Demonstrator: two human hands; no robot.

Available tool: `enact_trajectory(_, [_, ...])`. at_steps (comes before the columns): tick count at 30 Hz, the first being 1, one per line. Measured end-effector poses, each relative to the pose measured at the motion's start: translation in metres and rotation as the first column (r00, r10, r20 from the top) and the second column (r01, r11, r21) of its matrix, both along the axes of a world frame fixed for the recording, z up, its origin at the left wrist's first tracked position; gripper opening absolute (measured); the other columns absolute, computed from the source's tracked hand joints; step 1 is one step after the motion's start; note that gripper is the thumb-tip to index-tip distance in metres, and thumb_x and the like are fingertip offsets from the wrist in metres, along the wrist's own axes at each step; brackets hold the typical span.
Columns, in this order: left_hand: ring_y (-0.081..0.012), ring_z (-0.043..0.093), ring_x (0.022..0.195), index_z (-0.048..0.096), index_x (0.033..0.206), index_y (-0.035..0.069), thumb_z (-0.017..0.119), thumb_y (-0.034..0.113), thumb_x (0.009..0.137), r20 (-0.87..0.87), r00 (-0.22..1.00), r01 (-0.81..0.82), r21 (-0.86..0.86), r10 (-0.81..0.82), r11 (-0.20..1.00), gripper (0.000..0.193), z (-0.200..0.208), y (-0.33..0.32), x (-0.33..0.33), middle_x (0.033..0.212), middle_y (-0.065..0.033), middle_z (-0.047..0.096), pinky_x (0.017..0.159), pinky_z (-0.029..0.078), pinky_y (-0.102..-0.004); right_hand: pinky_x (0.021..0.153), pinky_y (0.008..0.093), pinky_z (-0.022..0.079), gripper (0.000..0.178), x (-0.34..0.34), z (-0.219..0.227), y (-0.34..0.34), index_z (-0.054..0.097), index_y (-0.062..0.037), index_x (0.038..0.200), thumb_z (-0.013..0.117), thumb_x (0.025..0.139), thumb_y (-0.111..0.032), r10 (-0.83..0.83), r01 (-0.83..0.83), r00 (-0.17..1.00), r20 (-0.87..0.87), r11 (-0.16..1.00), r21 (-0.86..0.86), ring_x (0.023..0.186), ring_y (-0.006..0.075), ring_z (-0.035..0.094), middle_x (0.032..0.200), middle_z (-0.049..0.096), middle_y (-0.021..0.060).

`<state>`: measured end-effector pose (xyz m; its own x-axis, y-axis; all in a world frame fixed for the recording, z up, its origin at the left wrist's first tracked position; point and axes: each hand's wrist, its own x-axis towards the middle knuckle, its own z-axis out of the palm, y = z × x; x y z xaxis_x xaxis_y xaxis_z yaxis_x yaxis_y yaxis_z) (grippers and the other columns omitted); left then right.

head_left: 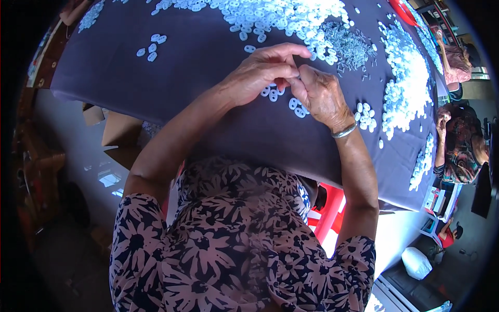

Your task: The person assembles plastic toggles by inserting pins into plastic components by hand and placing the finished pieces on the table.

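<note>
While only a few finished white oval pieces (297, 106) are lying below them, the left hand (260, 73) and right hand (319, 93) are pinching one tiny, hidden part together, and the big heap of loose white pieces (270, 15) and the small metal pins (348, 47) are waiting untouched, so most work seems left.

white pieces (291, 15) on table (208, 47), pins (348, 47) right

**Counts on the desk**

One desk (208, 130), draped in dark cloth. Two hands: the left hand (260, 70) and right hand (322, 96), meeting above the desk's near edge. Four loose white rings (152, 47) lie left of the hands. One heap of small metal pins (348, 47) lies right of them. The white pieces in the big piles (405, 78) are too many to count.
</note>
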<state>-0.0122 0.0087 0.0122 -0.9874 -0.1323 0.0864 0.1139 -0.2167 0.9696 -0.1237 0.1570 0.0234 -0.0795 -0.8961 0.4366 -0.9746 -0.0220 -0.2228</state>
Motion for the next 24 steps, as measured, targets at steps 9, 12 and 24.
enact_trajectory(9, [-0.0065, 0.059, 0.070, 0.061, 0.101, 0.005, 0.062, 0.010, 0.087, -0.219, 0.895, -0.441, -0.316, 0.388, 0.840, 0.015, -0.003, -0.048, 0.002, 0.080, -0.0014, 0.064, 0.061, 0.048, -0.0217, 0.056, 0.0228, 0.043, 0.023, -0.010, 0.006, 0.000, 0.059, -0.0043, 0.101, 0.068, 0.085, -0.017, -0.212, 0.268, 0.880, 0.425, 0.960, -0.076, 0.061, 0.0051, 0.048, 0.069, 0.054, -0.0019])
enact_trajectory(12, [-0.0043, 0.053, 0.068, 0.066, 0.097, 0.007, 0.057, 0.009, 0.090, -0.321, 0.821, -0.559, -0.616, 0.472, 0.554, 0.012, 0.006, -0.083, 0.011, 0.077, 0.0031, 0.059, 0.061, 0.044, -0.0193, 0.056, 0.0208, 0.042, 0.016, -0.033, 0.004, 0.008, 0.064, -0.0016, 0.087, 0.065, 0.089, -0.017, -0.218, 0.371, 0.836, 0.504, 0.901, -0.225, 0.063, 0.0023, 0.045, 0.069, 0.056, -0.0044])
enact_trajectory(24, [-0.0214, 0.063, 0.079, 0.064, 0.095, 0.012, 0.061, 0.017, 0.085, -0.364, 0.722, -0.446, -0.895, 0.588, -0.006, 0.012, 0.004, -0.128, 0.035, 0.086, -0.0075, 0.065, 0.070, 0.049, -0.0326, 0.068, 0.0199, 0.045, 0.006, -0.080, 0.013, 0.040, 0.067, -0.0022, 0.086, 0.069, 0.081, -0.002, -0.263, 0.114, 0.702, 0.662, 0.959, 0.261, 0.073, 0.0052, 0.055, 0.078, 0.063, -0.0028])
